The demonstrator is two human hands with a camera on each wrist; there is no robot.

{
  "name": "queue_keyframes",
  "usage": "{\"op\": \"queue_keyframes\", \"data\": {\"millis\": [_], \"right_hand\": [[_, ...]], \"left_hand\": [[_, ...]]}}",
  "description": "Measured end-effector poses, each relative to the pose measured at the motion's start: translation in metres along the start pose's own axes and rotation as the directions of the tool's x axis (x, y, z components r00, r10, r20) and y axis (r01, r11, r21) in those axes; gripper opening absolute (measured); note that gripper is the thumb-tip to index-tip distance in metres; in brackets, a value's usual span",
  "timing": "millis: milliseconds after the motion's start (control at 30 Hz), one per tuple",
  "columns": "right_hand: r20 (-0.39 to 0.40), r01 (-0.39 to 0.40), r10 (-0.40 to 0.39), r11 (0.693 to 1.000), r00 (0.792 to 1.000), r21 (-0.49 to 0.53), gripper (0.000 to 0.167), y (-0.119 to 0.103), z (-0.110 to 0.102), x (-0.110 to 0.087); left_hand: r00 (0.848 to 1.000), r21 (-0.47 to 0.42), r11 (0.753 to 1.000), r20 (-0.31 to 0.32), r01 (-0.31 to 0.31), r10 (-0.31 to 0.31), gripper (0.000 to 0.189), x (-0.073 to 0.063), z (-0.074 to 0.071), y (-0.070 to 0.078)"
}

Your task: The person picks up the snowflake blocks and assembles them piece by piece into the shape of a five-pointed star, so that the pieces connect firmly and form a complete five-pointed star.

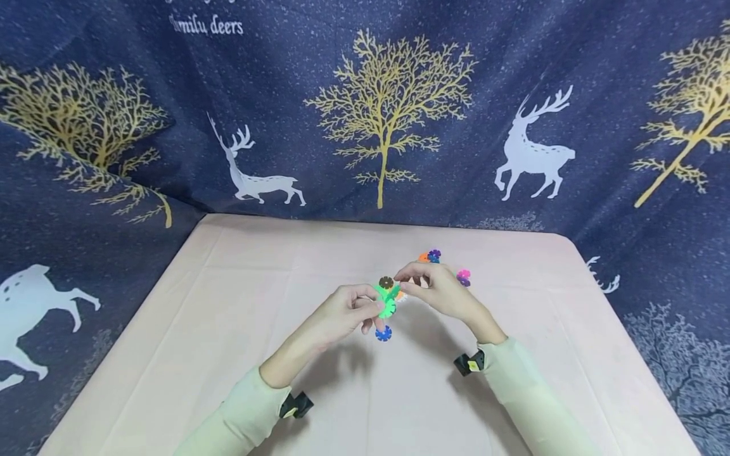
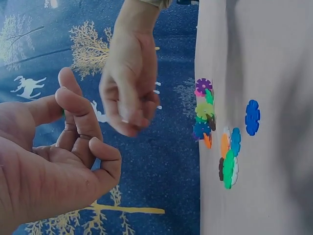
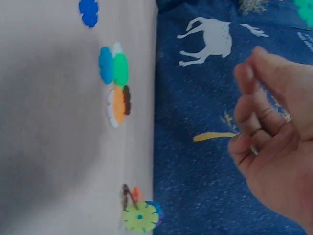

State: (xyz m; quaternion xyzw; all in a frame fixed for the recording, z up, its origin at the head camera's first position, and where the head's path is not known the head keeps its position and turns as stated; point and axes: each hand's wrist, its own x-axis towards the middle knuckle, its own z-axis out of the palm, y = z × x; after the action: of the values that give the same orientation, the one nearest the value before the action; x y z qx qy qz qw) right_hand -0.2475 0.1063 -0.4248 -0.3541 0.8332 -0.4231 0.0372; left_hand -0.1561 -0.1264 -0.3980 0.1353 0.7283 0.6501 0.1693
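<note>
Currently, left hand (image 1: 342, 313) pinches green disc (image 1: 388, 309) between thumb and fingers, near centre of head view. Right hand (image 1: 436, 288) just right of it, fingers bent, thumb and forefinger nearly together beside tilted darker green piece (image 1: 393, 293); whether they grip it, cannot tell. Brown disc (image 1: 386, 282) shows just above, blue disc (image 1: 383, 334) just below. Likely risk: slim edge hold; disc could twist or drop if left thumb slackens or right fingertips push off-centre.

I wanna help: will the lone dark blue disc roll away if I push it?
Lying flat on the table, the disc would probably slide. It looks thin, so likely light. It's notched, so perhaps easy to grip.
</note>
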Motion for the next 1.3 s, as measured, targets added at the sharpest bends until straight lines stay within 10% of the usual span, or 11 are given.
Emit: {"op": "queue_keyframes", "data": {"millis": [533,1300], "right_hand": [[0.06,-0.125,0.133,0.985,0.989,-0.117,0.025,0.051,0.027,0.02],[0.063,-0.279,0.298,0.937,0.953,-0.208,0.025,0.056,0.039,0.021]], "left_hand": [[1.0,-0.003,1.0,0.001,0.025,-0.025,0.012,-0.004,0.003,0.002],[0.999,-0.026,0.998,-0.002,0.055,-0.055,0.008,-0.003,-0.002,0.004]]}}
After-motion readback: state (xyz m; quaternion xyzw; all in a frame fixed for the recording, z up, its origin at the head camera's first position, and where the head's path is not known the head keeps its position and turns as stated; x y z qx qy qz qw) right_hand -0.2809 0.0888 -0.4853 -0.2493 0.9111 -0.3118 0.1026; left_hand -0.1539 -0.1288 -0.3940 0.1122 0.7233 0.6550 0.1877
